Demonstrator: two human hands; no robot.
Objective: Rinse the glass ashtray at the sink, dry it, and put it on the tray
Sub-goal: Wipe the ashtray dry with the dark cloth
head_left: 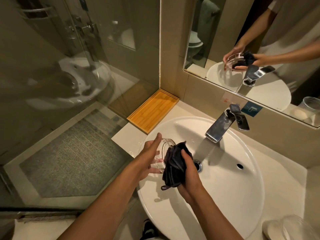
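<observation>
Drying step, by the look of it. No water running from the tap; a few drops left on the sink rim, so rinsing judged done. Still to do: finish the wipe, then carry to the tray.

Glass ashtray held up on edge over the left part of the sink, hollow side turned toward the cloth. Not resting on anything; supported only by the hands.

Left hand spread fairly wide, palm flat against the outer face of the ashtray, first finger stretched up along the rim, lower fingers showing through the glass underneath. More of a cradle than a pinch.

Right hand closed tight round a bunched dark cloth, thumb on top, the wad pressed into the hollow of the ashtray. Loose corner of cloth hanging down below the fist, over the sink.

Wooden tray bare, lying on the counter just beyond the sink's left rim, tucked into the corner against the wall. Short reach from where the ashtray is now.

Same grip repeated in the mirror above the sink: cloth inside the glass, other hand behind it.

Likely risk: wet glass slipping from an open palm over hard porcelain. How dry the glass is already, impossible to tell.
</observation>
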